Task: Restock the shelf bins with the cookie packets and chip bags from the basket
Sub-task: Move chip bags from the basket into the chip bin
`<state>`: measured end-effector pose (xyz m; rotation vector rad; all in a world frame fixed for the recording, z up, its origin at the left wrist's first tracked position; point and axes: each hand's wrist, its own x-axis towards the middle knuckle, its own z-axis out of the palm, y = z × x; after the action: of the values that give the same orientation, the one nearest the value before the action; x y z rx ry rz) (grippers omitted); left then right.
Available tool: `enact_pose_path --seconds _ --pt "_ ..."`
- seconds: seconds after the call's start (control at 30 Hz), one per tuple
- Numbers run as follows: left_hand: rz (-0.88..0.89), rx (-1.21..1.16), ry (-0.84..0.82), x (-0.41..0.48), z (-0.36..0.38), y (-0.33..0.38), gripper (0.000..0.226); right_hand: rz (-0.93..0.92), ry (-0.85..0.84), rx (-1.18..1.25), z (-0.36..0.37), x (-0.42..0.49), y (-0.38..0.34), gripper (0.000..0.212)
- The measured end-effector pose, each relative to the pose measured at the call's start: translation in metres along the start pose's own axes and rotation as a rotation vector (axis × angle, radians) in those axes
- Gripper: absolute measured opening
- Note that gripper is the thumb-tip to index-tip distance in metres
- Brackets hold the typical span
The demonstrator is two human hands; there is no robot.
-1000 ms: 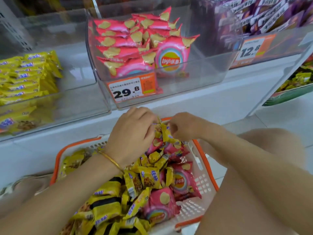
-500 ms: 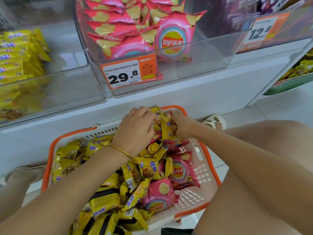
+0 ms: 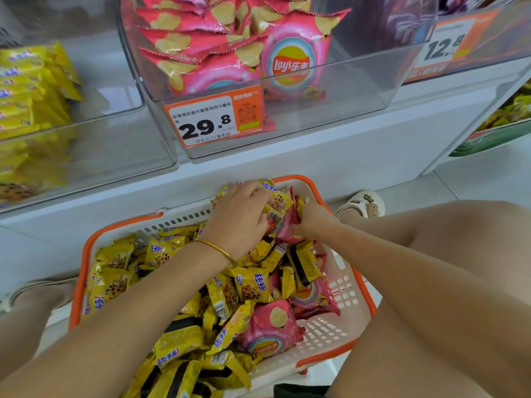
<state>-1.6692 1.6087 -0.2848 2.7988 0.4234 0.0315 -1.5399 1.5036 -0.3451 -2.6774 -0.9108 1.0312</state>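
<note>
Three clear bins across 12 o'clock on white shelf [image 3: 316, 168]. Left bin [image 3: 115, 145] at 10 o'clock, with shelved cookie stack [image 3: 26, 90]. Middle bin [image 3: 359, 90] at 12, with shelved Lay's bags [image 3: 293, 61] crowded to its left half, so room at right. Purple-packet bin [image 3: 488, 53] at 2 o'clock. One product per bin, so each basket item likely has a matching slot.

At 6 o'clock, orange-rimmed basket [image 3: 178, 220] on floor between knees, close against shelf base, probably for short reach. Heaped with mixed stock: yellow cookie packets [image 3: 253, 285] from 7 to 10 o'clock and centre, loose chip bag [image 3: 273, 326] at 5 o'clock. All task stock in basket or in hand over it, none at bin height.

Both hands at basket's far rim, 12 o'clock. Left hand [image 3: 241, 222]: fingers curled down over held cookie clutch [image 3: 277, 199], grasping several at once, likely to cut trips. Right hand [image 3: 314, 219] just beside: closed on edge of pink held chip bag [image 3: 288, 225], fingertips mostly hidden behind foil, exact pinch unclear. Probably separating chips from cookies before lifting. Task far from done, judging by heap. Slick foil and a loose bunch, so drop risk on lift.

Small items: orange price tag [image 3: 214, 119], 29.8, on middle bin front. Thin gold bangle [image 3: 218, 249] on left wrist. Sandal [image 3: 362, 202] at basket's 2 o'clock.
</note>
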Motion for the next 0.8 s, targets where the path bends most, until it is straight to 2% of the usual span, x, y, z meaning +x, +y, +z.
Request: enact_pose_path --seconds 0.1,0.2,0.33,0.4,0.57,0.73,0.8 --pt "0.035 0.028 -0.064 0.006 0.001 0.000 0.043 -0.006 -0.035 0.021 -0.004 -0.001 -0.003 0.039" --pt "0.112 0.114 -0.140 0.017 0.007 0.001 0.051 -0.116 0.014 -0.027 -0.007 -0.005 -0.009 0.039" --pt "0.072 0.231 -0.281 0.029 0.018 -0.010 0.055 -0.163 0.026 0.042 -0.022 -0.015 -0.012 0.035" --pt "0.031 0.193 -0.282 0.028 0.018 -0.013 0.054 -0.136 0.013 0.155 -0.036 -0.020 -0.007 0.033" --pt "-0.081 -0.056 -0.161 0.019 0.008 -0.009 0.054 -0.134 -0.116 0.441 -0.078 -0.033 0.014 0.028" --pt "-0.210 -0.765 -0.205 0.019 -0.014 -0.002 0.063 -0.226 -0.220 0.618 -0.102 -0.047 0.019 0.033" --pt "-0.232 -0.931 -0.238 0.018 -0.027 0.004 0.060 -0.275 -0.206 0.679 -0.110 -0.055 0.017 0.034"
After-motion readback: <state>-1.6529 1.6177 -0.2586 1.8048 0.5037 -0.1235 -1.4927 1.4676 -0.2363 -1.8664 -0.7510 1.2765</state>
